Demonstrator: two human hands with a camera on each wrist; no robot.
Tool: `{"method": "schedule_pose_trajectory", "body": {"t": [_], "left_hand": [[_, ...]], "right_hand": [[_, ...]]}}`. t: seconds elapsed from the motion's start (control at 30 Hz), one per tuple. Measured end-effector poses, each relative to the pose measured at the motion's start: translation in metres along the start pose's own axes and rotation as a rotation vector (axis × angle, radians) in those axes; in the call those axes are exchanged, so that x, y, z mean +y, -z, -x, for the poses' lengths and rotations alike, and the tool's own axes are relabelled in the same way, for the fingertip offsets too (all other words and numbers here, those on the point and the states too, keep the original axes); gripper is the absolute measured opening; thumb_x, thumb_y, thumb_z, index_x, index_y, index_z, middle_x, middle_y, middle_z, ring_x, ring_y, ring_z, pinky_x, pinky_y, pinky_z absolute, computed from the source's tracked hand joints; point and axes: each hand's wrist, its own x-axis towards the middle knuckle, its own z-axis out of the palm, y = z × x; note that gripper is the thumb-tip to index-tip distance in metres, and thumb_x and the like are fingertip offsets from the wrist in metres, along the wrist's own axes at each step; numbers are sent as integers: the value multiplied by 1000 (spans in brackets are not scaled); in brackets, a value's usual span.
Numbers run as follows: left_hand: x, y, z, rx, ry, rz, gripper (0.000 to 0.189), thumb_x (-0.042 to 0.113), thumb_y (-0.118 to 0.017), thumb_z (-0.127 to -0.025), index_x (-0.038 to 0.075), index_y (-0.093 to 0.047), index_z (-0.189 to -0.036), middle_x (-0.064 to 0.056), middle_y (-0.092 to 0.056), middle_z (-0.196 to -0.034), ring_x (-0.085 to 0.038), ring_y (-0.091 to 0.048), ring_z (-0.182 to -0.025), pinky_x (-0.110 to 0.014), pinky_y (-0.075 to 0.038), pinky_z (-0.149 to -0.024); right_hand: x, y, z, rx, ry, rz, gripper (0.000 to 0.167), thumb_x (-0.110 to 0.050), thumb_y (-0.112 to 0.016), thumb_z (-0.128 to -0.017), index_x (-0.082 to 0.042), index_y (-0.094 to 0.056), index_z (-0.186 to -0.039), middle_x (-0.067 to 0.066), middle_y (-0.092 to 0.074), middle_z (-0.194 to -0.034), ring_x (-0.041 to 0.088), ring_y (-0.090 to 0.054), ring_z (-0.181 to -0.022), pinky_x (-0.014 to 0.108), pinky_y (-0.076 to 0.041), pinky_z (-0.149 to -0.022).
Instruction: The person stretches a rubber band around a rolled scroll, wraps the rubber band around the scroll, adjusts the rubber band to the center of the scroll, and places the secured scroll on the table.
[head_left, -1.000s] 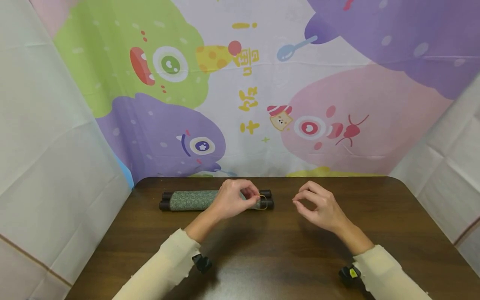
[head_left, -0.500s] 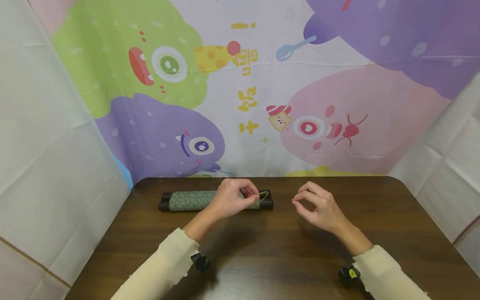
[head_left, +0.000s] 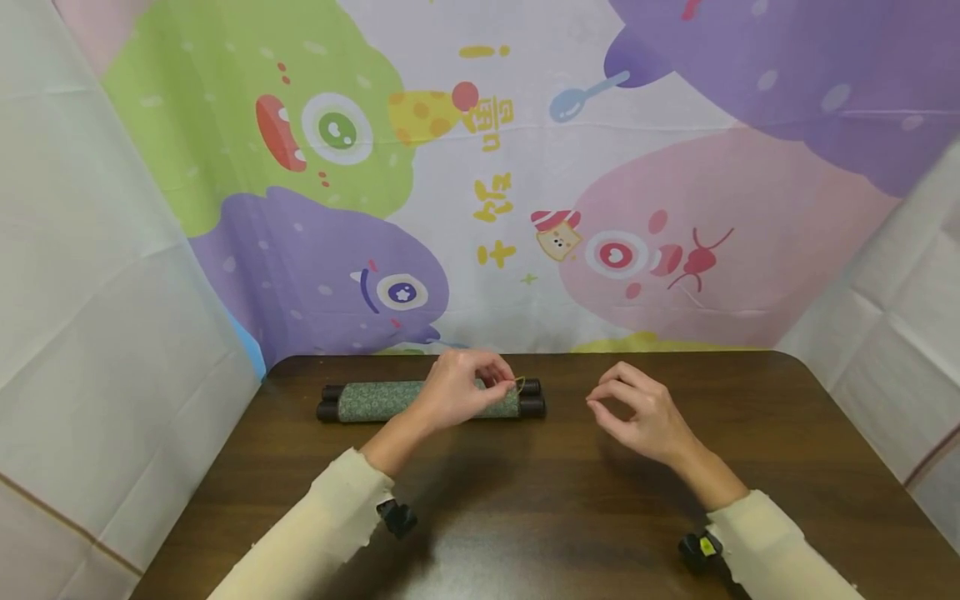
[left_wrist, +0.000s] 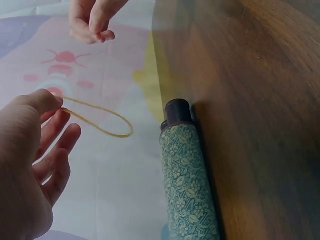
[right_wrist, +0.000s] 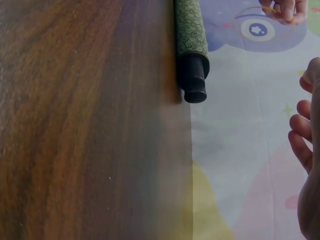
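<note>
A rolled scroll [head_left: 378,401] with green floral cloth and black rod ends lies on the table. My left hand [head_left: 459,390] is raised over its right part, partly hiding it. Between thumb and index finger it pinches a thin yellow rubber band [left_wrist: 102,108], which hangs out as a loop in the left wrist view, apart from the scroll. To the right, my right hand [head_left: 637,414] hovers above the table with fingers loosely bent, the thumb near the index fingertip. Nothing shows in it.
The brown wooden table [head_left: 540,508] ends at a cloth backdrop [head_left: 510,317] printed with cartoon figures. White fabric panels [head_left: 97,317] flank the table on both sides. Dark wrist cameras [head_left: 397,518] are fixed near both cuffs.
My left hand has risen slightly and drawn a little left with the rubber band, whose loop shifted from over the scroll's right rod ends toward its upper edge. The right hand stays nearly still.
</note>
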Motion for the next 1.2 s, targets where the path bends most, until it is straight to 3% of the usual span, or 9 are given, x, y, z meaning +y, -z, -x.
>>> {"method": "schedule_pose_trajectory", "body": {"t": [0.1, 0.17, 0.27, 0.57, 0.8, 1.07, 1.2], "left_hand": [[1, 3, -1, -1, -18, -1, 3, 16, -83, -99, 16, -83, -96, -1, -86, -91, -14, -80, -82, -37, -65, -78], [1, 4, -3, -7, -35, -3, 3, 16, -83, -99, 15, -83, -96, -1, -86, -92, -15, -81, -84, -43, -67, -82], [3, 7, -7, -24, -61, -17, 2, 15, -83, -99, 14, -83, -98, -2, -87, -93, -16, -82, -86, -44, -68, -84], [7, 17, -13, -54, -124, -58, 4, 12, -85, -98, 15, -83, -98, -1, -86, -94, -14, -82, -86, -38, -67, -84], [9, 21, -15, -55, -159, -120, 4, 14, -87, -97, 17, -84, -98, 2, -86, -94, -12, -80, -86, -26, -62, -79], [8, 26, -14, -70, -210, -160, 4, 15, -87, -97, 18, -84, -97, 3, -84, -94, -12, -79, -87, -27, -59, -76], [7, 28, -14, -71, -233, -172, 5, 13, -86, -97, 17, -84, -98, 3, -84, -96, -17, -80, -90, -31, -62, -77]], "right_hand": [[-2, 0, 0, -1, -35, -17, 6, -4, -79, -95, -9, -82, -96, 6, -72, -95, 20, -69, -84, 27, -55, -75], [-4, 1, 0, -2, -67, -22, 19, 6, -81, -84, -9, -81, -95, 6, -73, -94, 21, -70, -84, 28, -55, -76], [-6, 2, -1, -3, -118, -25, 27, 12, -83, -78, -10, -81, -95, 6, -74, -94, 21, -71, -86, 25, -56, -79], [-7, 6, -6, 32, -145, -37, 30, 16, -83, -76, -8, -81, -94, 9, -73, -93, 22, -69, -87, 14, -54, -88], [-6, 6, -4, 35, -186, -95, 12, 4, -83, -89, -5, -82, -97, 9, -76, -95, 16, -71, -88, 11, -54, -88], [-9, 4, 0, 41, -295, -204, 34, 21, -82, -83, -5, -83, -104, 13, -77, -98, 2, -71, -94, 10, -58, -87], [-11, 3, 1, 48, -363, -248, 35, 23, -81, -83, -4, -83, -104, 14, -77, -99, -3, -71, -99, 13, -61, -89]]}}
